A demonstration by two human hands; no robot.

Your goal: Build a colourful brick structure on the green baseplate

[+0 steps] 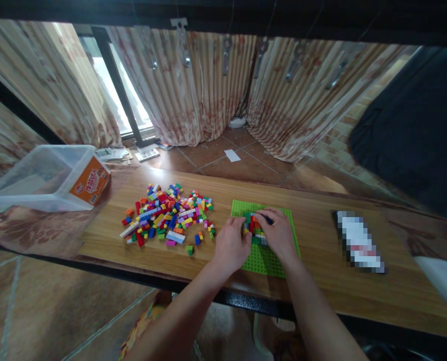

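Note:
A green studded baseplate [261,266] lies on the wooden tabletop in front of me. On it stands a low build of toy building bricks [252,225] in red, green, white and other colours. My left hand [231,245] is closed against the left side of this build, its fingers curled and partly hidden. From the right, my right hand [279,233] is closed over the build's other side, fingers bent down onto it. A dark blue piece [267,219] shows by the right fingers. Both hands hide much of the build.
Left of the baseplate, a heap of loose bricks [171,213] spreads over the tabletop [313,281]. A clear plastic bin [50,193] with an orange label stands at far left. A blurred-out dark-edged object [361,243] lies on the right. Curtains [208,90] hang behind.

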